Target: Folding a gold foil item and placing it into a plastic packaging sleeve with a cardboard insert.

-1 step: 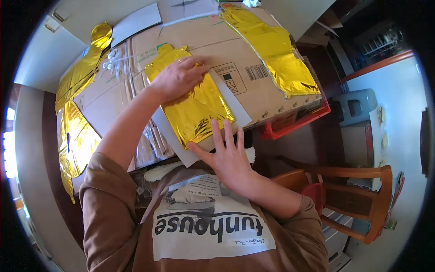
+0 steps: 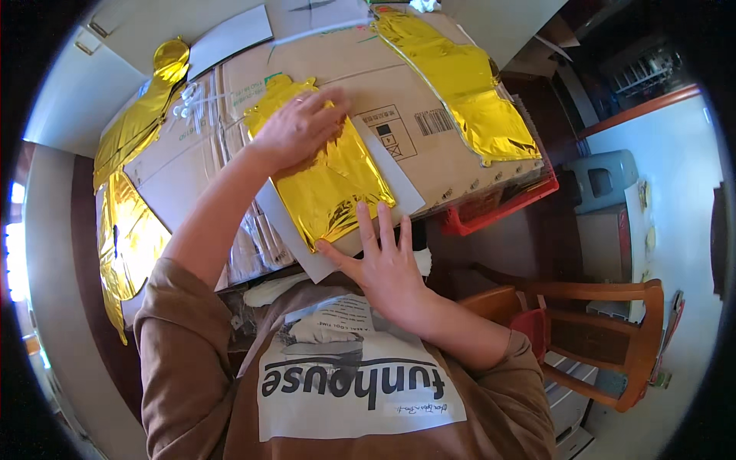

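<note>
A folded piece of shiny gold foil (image 2: 337, 180), which looks like a flat, uninflated foil balloon, lies on a white card (image 2: 406, 188) on top of a large cardboard box. My left hand (image 2: 299, 130) rests palm down across the foil's upper part, fingers extended and slightly bent, hiding some of it. At the foil's near edge, my right hand (image 2: 387, 268) is spread wide, its thumb and fingertips touching the foil's border and the card. Neither hand grips anything.
More gold foil pieces (image 2: 468, 84) lie at the box's right side, and others (image 2: 130, 153) hang over its left edge. Small white bits (image 2: 185, 101) sit on the cardboard box (image 2: 180, 165). A red crate (image 2: 498, 207) shows beneath; a wooden chair (image 2: 590, 322) stands right.
My left hand has shifted slightly to the left and away from me over the foil, its fingertips a little farther up. My right hand stays where it was.
</note>
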Motion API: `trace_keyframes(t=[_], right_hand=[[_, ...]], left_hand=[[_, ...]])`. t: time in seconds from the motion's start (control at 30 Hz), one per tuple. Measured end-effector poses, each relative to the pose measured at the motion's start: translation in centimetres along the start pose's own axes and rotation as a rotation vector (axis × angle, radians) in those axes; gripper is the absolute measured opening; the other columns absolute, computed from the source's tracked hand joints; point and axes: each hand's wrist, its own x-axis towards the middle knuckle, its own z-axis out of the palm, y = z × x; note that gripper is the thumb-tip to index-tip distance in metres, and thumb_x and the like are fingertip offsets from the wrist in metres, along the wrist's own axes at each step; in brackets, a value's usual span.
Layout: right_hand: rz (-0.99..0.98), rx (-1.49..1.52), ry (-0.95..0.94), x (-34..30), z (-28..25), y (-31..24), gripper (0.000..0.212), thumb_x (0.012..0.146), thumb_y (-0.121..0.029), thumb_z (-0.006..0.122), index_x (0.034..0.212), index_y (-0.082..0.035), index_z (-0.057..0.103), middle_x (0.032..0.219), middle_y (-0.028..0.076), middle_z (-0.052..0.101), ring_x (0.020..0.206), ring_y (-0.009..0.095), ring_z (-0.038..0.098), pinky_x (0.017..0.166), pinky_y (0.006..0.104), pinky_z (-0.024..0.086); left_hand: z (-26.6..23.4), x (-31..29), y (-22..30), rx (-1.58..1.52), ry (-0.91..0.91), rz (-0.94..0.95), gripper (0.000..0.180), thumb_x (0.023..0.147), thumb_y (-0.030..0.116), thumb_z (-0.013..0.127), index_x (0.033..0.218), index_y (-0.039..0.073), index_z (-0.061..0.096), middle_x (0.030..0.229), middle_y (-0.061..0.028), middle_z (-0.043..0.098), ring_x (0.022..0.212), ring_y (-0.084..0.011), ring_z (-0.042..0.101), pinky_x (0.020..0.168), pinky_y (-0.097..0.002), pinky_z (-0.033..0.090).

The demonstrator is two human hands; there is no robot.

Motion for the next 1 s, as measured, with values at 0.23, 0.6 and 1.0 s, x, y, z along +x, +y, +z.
trace_keyframes(t=[0.23,0.6,1.0], right_hand=[[-0.001,-0.012,0.02,0.4,-0.8,0.1,0.074,0.085,-0.018,0.068,0.153,-0.037,0.044,0.146,0.035,0.033,0.13,0.055,0.039,0.103,0.0726,0.035],[0.049,0.271,0.005,2.7,-5.4,3.9,0.055,0.093,-0.019,0.068,0.145,-0.009,0.051,0.132,0.015,0.061,0.121,0.032,0.057,0.103,0.0518,0.043],[-0.173,0.053,0.093,8.6,0.3,9.8,0.055,0.104,-0.035,0.051,0.152,-0.009,0.044,0.162,0.015,0.036,0.15,0.037,0.03,0.121,0.0576,0.022]], left_hand=[[-1.2,-5.9,8.1,-0.083,0.181,-0.09,0.041,0.087,0.012,0.07,0.127,0.006,0.063,0.134,-0.016,0.058,0.131,-0.0367,0.052,0.114,-0.0511,0.039],[0.6,-9.5,9.0,-0.092,0.245,-0.133,0.038,0.085,0.014,0.073,0.121,0.005,0.065,0.126,-0.0174,0.061,0.128,-0.0403,0.054,0.111,-0.0554,0.04],[-0.8,-15.0,12.0,-0.024,0.232,-0.329,0.04,0.086,0.02,0.074,0.122,0.005,0.066,0.128,-0.0146,0.062,0.128,-0.0353,0.055,0.111,-0.0517,0.04]])
